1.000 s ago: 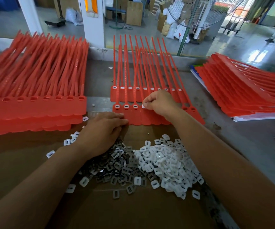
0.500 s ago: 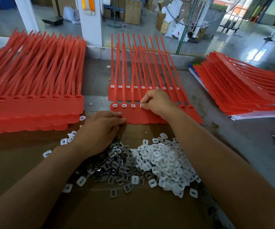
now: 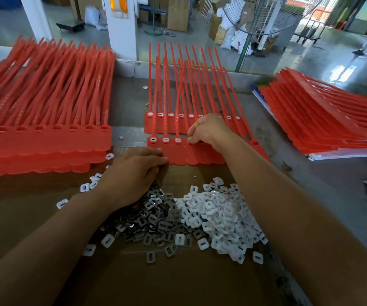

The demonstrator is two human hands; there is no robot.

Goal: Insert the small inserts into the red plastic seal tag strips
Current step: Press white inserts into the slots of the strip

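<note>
Two rows of red seal tag strips lie side by side in the middle of the table, tails pointing away. The far row's heads carry white inserts; in the near row three heads at the left hold white inserts. My right hand is curled over the fourth head of the near row, fingertips pinching down at its slot; what it pinches is hidden. My left hand rests flat, fingertips pressing the near row's lower left edge. A heap of white inserts and a heap of grey metal inserts lie on brown cardboard below.
A thick stack of red strips with open slots fills the left side. Another fanned stack of red strips lies on papers at the right. Loose white inserts are scattered near my left wrist. A standing fan and boxes are beyond the table.
My right hand stays over the near row's fourth head, shifting only slightly. My left hand keeps pressing the row's edge. The view has moved a little.
</note>
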